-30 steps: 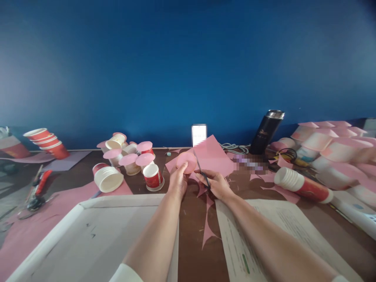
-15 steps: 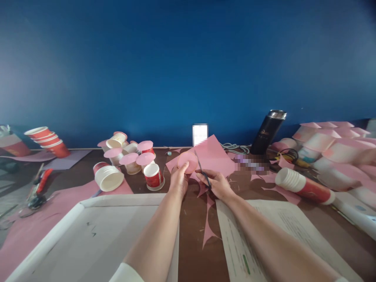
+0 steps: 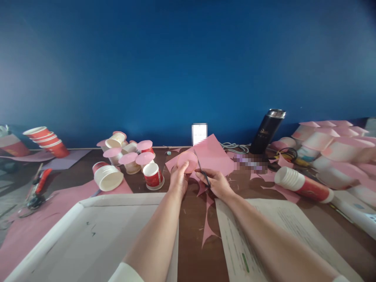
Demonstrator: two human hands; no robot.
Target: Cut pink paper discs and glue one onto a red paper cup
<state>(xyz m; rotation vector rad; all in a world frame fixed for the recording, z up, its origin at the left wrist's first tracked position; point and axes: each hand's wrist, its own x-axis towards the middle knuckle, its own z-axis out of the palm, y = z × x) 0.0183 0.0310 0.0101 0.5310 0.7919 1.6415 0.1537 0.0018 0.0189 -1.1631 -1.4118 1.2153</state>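
My left hand pinches a round pink paper disc, thumb on top; whether a cup is under it I cannot tell. In my right hand are dark-handled scissors, their blades along the disc's right edge. A larger pink paper sheet extends behind the disc and scissors. Pink offcuts with curved edges lie on the table below my hands. Left of my hands stands a red and white paper cup, in front of several cups topped with pink discs.
Stacked cups lie at left and right. A black flask leans at the back right, near piled pink-topped cups. A white box lid and a printed sheet flank my forearms. A blue wall closes the back.
The whole view has shifted very slightly. Both hands keep the same hold, and the disc and scissors look almost unmoved.
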